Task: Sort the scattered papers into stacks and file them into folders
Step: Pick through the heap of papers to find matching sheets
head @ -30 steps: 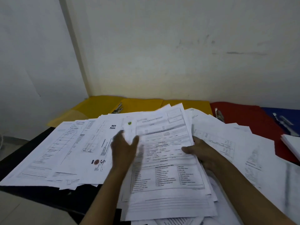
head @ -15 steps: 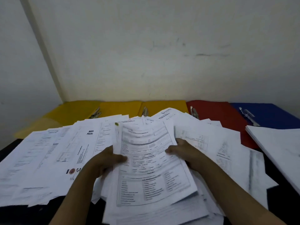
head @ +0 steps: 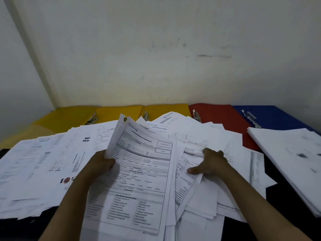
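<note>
- I am looking down at a dark table (head: 284, 202) that is sitting against a pale, scuffed wall (head: 156, 49), with a corner of the room showing up and to the left of both hands.
- Loose printed papers (head: 52, 162) are lying spread across the surface, fanning out to the left of the left hand (head: 99, 164) and beneath both forearms.
- Beyond the hands, folders are lining the wall: yellow folders (head: 119, 111) ahead of the left hand, a red folder (head: 222, 117) ahead of the right hand (head: 211, 162), and a blue folder (head: 278, 115) further to its right.
- The lower parts of the folders are lying hidden under the sheets, and only some metal clips (head: 93, 118) are showing.
- The print on most pages is looking too blurred for me to read.
- A neater white stack (head: 291, 164) is lying well right of the right hand, cut off at the frame edge.
- The left hand is gripping the left edge of a form bundle (head: 144, 171), fingers curled round it, the pages lifting and bending above the pile between the two hands.
- The right hand is resting flat on the loose sheets just right of the bundle, fingers and thumb spread, pressing rather than pinching.
</note>
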